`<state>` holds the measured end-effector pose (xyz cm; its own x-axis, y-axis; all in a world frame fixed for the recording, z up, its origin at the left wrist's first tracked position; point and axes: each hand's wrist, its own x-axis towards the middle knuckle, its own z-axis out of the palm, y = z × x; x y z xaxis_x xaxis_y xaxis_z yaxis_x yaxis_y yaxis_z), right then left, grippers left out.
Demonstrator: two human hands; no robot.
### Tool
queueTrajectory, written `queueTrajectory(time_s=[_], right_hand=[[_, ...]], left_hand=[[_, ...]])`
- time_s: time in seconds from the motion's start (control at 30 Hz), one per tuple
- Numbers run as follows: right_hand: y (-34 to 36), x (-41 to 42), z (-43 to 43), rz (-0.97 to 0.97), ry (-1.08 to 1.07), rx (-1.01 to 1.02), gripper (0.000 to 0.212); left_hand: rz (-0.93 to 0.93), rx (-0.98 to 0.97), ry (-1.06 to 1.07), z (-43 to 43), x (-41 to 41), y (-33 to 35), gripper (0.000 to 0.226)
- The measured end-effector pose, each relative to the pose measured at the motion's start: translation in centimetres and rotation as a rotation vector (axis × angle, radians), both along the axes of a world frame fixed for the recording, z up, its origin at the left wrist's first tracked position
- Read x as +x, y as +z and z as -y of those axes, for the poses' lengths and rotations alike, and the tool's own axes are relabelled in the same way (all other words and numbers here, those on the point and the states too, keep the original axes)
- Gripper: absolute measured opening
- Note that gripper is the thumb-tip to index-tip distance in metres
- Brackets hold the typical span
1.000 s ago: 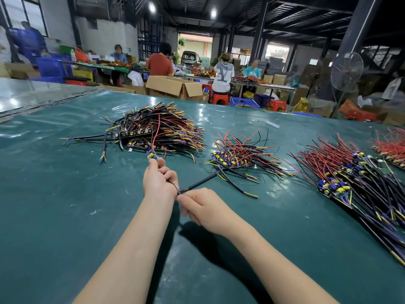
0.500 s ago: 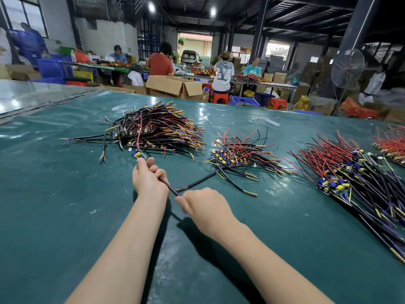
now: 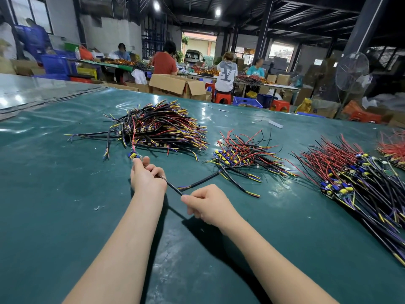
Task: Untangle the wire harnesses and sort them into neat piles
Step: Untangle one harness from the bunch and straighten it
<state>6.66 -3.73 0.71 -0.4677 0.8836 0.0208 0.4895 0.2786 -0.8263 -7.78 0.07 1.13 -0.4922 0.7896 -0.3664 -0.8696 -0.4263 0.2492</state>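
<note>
I hold one wire harness (image 3: pixel 173 187) between both hands over the green table (image 3: pixel 54 205). My left hand (image 3: pixel 147 177) grips its end, where a small board with yellow and blue parts (image 3: pixel 132 155) sticks out past the fingers. My right hand (image 3: pixel 205 202) pinches the black cable a short way along. A large pile of harnesses (image 3: pixel 161 128) lies just beyond my left hand. A smaller pile (image 3: pixel 243 153) sits to its right. A long heap (image 3: pixel 359 178) spreads along the right side.
Another red-wired heap (image 3: pixel 393 150) lies at the far right edge. A small white piece (image 3: pixel 275 123) rests on the table behind the piles. Cardboard boxes (image 3: pixel 177 85), stools, crates and several seated people are beyond the table's far edge. A standing fan (image 3: pixel 351 72) is at right.
My left hand has moved left and away from my right hand, drawing the black cable out between them. The small board has moved left with it, nearer the large pile's front edge.
</note>
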Motion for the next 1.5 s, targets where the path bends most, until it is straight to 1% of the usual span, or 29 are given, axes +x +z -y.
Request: queueTrajectory(time_s=[0.1,0.17,0.2,0.27,0.37,0.43,0.53,0.6,0.67,0.73,0.8,0.93,1.07,1.17,1.27,1.37,1.43,1.5], right_hand=[[0.0,0.4,0.0,-0.146,-0.001,-0.182,0.040],[0.0,0.3,0.1,-0.230,0.039,-0.246,0.039],[-0.1,0.2,0.2,-0.268,0.050,-0.242,0.039],[-0.3,0.0,0.3,-0.304,0.055,-0.166,0.035],[-0.5,-0.3,0.5,-0.281,0.073,-0.061,0.025],[-0.5,-0.2,0.4,-0.255,0.078,-0.078,0.028],[-0.5,-0.1,0.2,-0.231,0.022,-0.144,0.029],[-0.6,0.0,-0.1,-0.277,-0.034,-0.186,0.027],[-0.5,0.1,-0.2,-0.314,-0.040,-0.199,0.025],[-0.4,0.1,-0.2,-0.283,0.000,-0.171,0.026],[-0.4,-0.1,-0.1,-0.222,-0.009,-0.116,0.028],[-0.6,-0.6,-0.2,0.090,-0.069,0.170,0.037],[-0.8,-0.3,-0.3,0.254,-0.041,0.280,0.043],[-0.6,-0.3,0.0,0.286,0.049,0.342,0.042],[-0.2,-0.4,0.5,0.265,0.156,0.398,0.030],[0.1,-0.3,0.8,0.253,0.247,0.405,0.021],[0.1,-0.3,1.0,0.251,0.263,0.398,0.020],[0.0,-0.5,1.1,0.281,0.266,0.410,0.025]], left_hand=[[0.014,0.011,-0.007,0.1,0.1,0.1,0.024],[0.039,0.018,-0.004,0.1,0.1,0.0,0.025],[0.054,0.022,-0.004,0.1,0.0,0.0,0.026],[0.087,0.037,-0.005,0.1,-0.2,0.0,0.027],[0.110,0.056,-0.009,0.0,-0.3,0.1,0.027],[0.099,0.056,-0.013,0.0,-0.3,0.1,0.025],[0.056,0.064,-0.018,0.2,-0.3,0.2,0.021],[0.018,0.063,-0.018,0.2,-0.1,0.4,0.020],[-0.032,0.039,-0.027,0.4,0.4,0.7,0.021],[-0.066,0.006,-0.035,0.5,0.7,0.8,0.021],[-0.072,-0.016,-0.023,0.6,0.8,0.9,0.020],[-0.118,-0.053,0.008,0.8,0.8,1.1,0.019],[-0.141,-0.085,0.024,0.9,1.0,1.2,0.019],[-0.089,-0.070,0.018,0.9,0.7,1.2,0.019],[-0.055,-0.038,0.008,0.9,0.1,1.0,0.021],[-0.035,-0.011,0.013,0.8,-0.3,0.9,0.022],[-0.036,-0.020,0.017,0.8,-0.3,0.9,0.021],[-0.040,-0.033,0.020,0.8,-0.3,0.9,0.021]])
